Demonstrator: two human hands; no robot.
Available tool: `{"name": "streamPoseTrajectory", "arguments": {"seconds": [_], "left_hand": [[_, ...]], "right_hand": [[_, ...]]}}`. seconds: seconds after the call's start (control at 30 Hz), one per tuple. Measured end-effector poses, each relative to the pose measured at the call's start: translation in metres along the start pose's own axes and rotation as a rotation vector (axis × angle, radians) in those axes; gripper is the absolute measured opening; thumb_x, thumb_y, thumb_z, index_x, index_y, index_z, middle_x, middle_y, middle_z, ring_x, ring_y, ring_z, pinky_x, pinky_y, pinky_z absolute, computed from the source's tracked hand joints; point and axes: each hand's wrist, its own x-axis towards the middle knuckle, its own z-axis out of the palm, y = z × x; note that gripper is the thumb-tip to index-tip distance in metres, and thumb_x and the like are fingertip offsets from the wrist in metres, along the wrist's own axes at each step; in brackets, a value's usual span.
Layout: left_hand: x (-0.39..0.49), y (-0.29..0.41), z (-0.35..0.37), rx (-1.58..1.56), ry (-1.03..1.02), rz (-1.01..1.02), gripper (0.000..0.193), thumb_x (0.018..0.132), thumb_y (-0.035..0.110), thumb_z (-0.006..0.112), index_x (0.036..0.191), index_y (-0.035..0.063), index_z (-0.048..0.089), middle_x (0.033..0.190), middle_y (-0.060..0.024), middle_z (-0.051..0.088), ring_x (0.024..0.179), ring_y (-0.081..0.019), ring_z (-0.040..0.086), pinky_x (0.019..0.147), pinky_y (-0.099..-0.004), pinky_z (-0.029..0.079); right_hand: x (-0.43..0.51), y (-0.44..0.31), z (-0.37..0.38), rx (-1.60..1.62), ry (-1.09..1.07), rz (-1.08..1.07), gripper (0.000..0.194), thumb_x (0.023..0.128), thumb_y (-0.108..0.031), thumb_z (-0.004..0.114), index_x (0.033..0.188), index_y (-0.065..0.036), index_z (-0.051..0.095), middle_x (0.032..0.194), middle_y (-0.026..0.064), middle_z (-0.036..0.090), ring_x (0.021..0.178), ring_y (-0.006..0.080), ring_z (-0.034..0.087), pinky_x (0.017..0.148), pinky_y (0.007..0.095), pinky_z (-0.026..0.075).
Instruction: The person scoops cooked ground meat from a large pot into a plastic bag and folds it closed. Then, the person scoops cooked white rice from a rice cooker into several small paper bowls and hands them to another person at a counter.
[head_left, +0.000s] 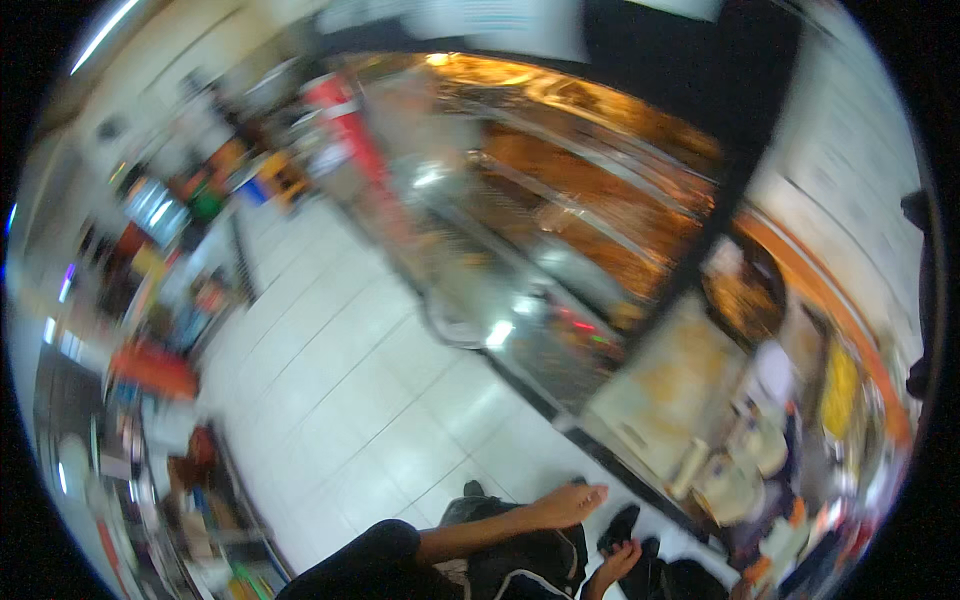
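Observation:
My left hand reaches out from a black sleeve across the front of my dark clothing. Its fingers look bent together, but blur hides whether anything is in them. Lower and to the right, what appears to be my right hand is held with its fingers partly spread and nothing visible in it. Neither hand touches the counter. A glass-fronted heated cabinet with browned food on lit shelves stands ahead. Right of it, a stained pale work surface holds a roll-like white object and round pale items.
A person in dark clothing and shoes is close at the right. A dark round pan of food and a yellow item lie beyond the work surface. Cluttered shelving lines the left, across the white tiled floor.

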Motion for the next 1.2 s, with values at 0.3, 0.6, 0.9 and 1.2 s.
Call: {"name": "streamPoseTrajectory", "arguments": {"seconds": [0.3, 0.6, 0.9, 1.2], "left_hand": [[-0.245, -0.137, -0.150, -0.490, 0.620, -0.208, 0.048, 0.107, 0.040, 0.044, 0.132, 0.0030, 0.062, 0.112, -0.0139, 0.072, 0.102, -0.0287, 0.068, 0.093, -0.0378, 0.052], [-0.539, -0.297, -0.317, -1.200, 1.088, -0.043, 0.048, 0.108, 0.040, 0.044, 0.139, 0.0054, 0.057, 0.126, -0.0111, 0.068, 0.112, -0.0192, 0.066, 0.093, -0.0334, 0.054], [-0.939, -0.407, -0.523, -1.141, 1.962, 0.124, 0.045, 0.105, 0.033, 0.048, 0.136, 0.0007, 0.053, 0.125, -0.0200, 0.065, 0.116, -0.0307, 0.065, 0.099, -0.0423, 0.054], [-1.201, -0.485, -0.562, -1.135, 2.503, 0.192, 0.054, 0.103, 0.033, 0.057, 0.143, 0.0006, 0.042, 0.130, -0.0197, 0.061, 0.117, -0.0323, 0.064, 0.097, -0.0439, 0.055]], "right_hand": [[-0.007, 0.058, 0.207, -0.768, -1.294, 0.151, 0.055, 0.101, -0.039, 0.061, 0.146, -0.011, 0.048, 0.122, 0.0160, 0.063, 0.096, 0.0322, 0.068, 0.083, 0.0489, 0.058], [-0.143, 0.092, 0.428, -1.311, -1.548, 0.272, 0.050, 0.104, -0.035, 0.053, 0.144, -0.005, 0.049, 0.124, 0.0188, 0.064, 0.104, 0.0330, 0.067, 0.089, 0.0492, 0.057], [-0.490, 0.234, 0.767, -1.476, -1.403, 0.081, 0.047, 0.100, -0.035, 0.054, 0.134, -0.003, 0.052, 0.118, 0.0237, 0.061, 0.100, 0.0380, 0.066, 0.084, 0.0561, 0.057], [-1.274, 0.403, 0.925, -0.985, -2.322, 0.017, 0.049, 0.100, -0.037, 0.059, 0.135, -0.005, 0.048, 0.113, 0.0219, 0.066, 0.088, 0.0311, 0.071, 0.078, 0.0428, 0.062]]}}
